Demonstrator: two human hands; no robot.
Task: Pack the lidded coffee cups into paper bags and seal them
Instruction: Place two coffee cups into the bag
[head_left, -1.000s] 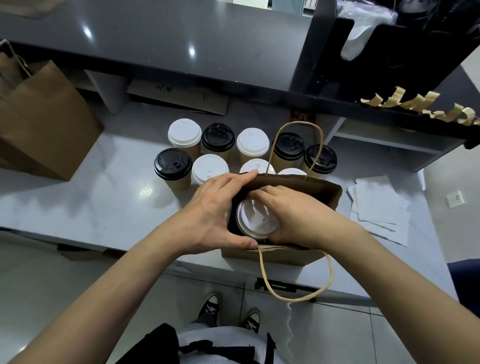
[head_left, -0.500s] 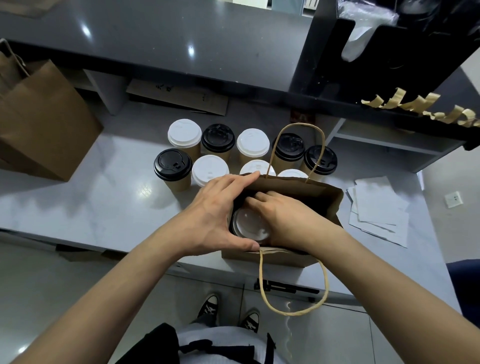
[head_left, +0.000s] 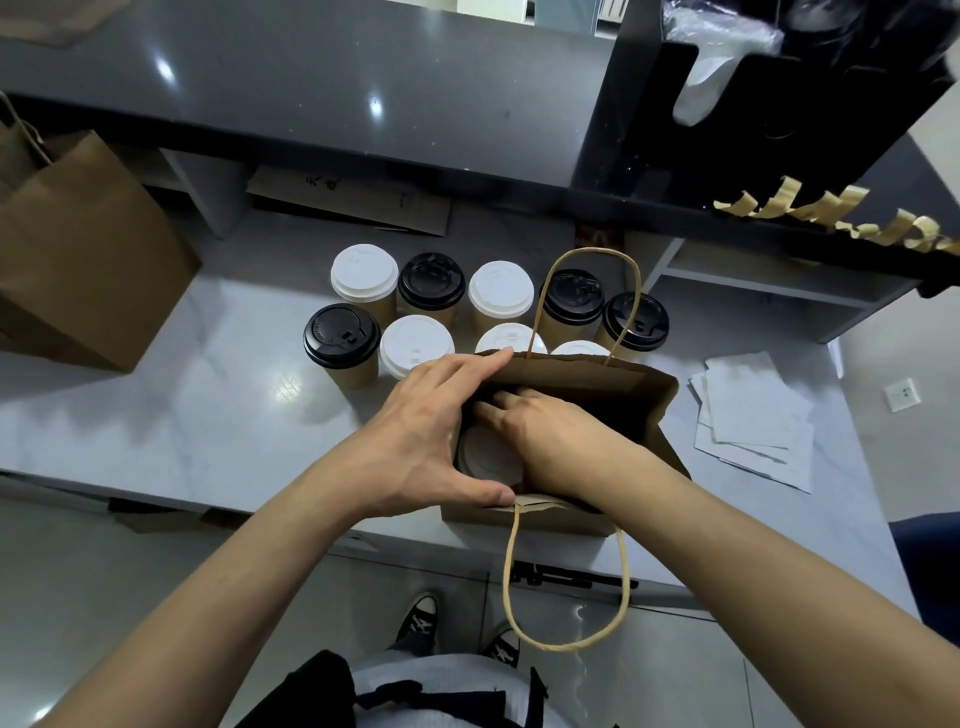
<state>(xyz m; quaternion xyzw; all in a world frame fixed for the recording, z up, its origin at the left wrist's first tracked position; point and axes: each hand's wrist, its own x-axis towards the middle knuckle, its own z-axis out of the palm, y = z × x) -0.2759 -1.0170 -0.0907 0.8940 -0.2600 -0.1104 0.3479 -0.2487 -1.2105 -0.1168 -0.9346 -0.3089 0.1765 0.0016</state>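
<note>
gleaming pale marble counter (head_left: 156, 415) bearing lidded cups (head_left: 363, 273), dark ledge (head_left: 311, 78) behind

White paper sheets (head_left: 753, 415) at rt; flat cardboard (head_left: 353, 202) at back; tape strips (head_left: 787, 195) upper rt.

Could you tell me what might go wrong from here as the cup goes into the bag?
The paper bag stands at the counter's near edge; pressing down could slide it off.
The white-lidded cup sits at the bag's left end under the right hand, while the left hand only spreads the mouth; it may tip once released.
Waiting cups crowd the bag's far wall and could get knocked.
</note>
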